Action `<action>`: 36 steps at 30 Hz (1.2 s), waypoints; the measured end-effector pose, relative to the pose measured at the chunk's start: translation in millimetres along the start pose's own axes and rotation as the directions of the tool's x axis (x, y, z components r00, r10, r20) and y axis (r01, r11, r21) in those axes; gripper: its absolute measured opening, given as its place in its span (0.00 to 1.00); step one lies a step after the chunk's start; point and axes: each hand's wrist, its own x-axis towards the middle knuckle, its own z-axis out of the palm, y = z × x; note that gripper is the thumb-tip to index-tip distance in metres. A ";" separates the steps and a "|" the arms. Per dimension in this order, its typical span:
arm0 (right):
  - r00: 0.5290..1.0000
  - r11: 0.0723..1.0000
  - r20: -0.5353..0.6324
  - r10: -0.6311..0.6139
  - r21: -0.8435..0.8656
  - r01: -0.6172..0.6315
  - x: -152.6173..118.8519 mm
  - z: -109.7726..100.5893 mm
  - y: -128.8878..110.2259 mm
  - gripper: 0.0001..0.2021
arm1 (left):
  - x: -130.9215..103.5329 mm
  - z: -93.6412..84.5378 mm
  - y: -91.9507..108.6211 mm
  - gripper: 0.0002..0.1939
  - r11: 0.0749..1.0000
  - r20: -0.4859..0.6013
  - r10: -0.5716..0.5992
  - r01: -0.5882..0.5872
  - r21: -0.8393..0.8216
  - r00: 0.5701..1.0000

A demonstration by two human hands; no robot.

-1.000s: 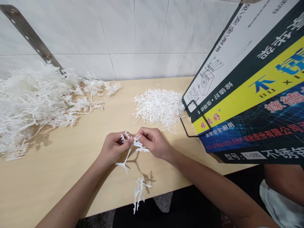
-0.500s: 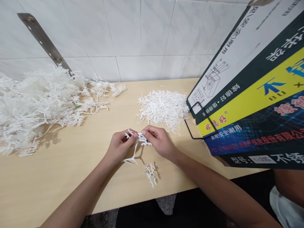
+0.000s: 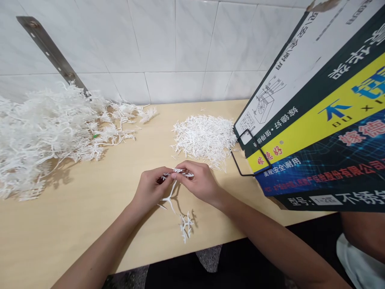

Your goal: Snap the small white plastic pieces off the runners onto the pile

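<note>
My left hand (image 3: 151, 186) pinches a white branched plastic piece (image 3: 169, 196), whose thin branches hang down below the fingers. My right hand (image 3: 200, 179) is closed on the same white cluster, thumb and fingertips touching the left ones. Part of the cluster is hidden by the fingers. Below the hands, a small branched white sprig (image 3: 186, 226) appears over the table; whether it joins the held piece is unclear. Just beyond my right hand lies a heap of short white bits (image 3: 204, 138).
A large tangled pile of white branched pieces (image 3: 45, 136) covers the table's left side. On the right stands a printed cardboard box (image 3: 319, 120) with a black wire frame (image 3: 240, 173) at its corner. A tiled wall backs the wooden table (image 3: 120, 224).
My hands have drawn closer together and the fingertips now meet over the cluster. The hanging branches and the sprig have shifted slightly. The whole view has moved a little.
</note>
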 end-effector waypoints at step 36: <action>0.960 0.943 -0.264 -0.091 -0.332 -0.002 16.5 -35.8 32.0 0.14 | 4.6 -17.3 3.9 0.17 0.993 0.007 -0.107 0.107 0.049 0.994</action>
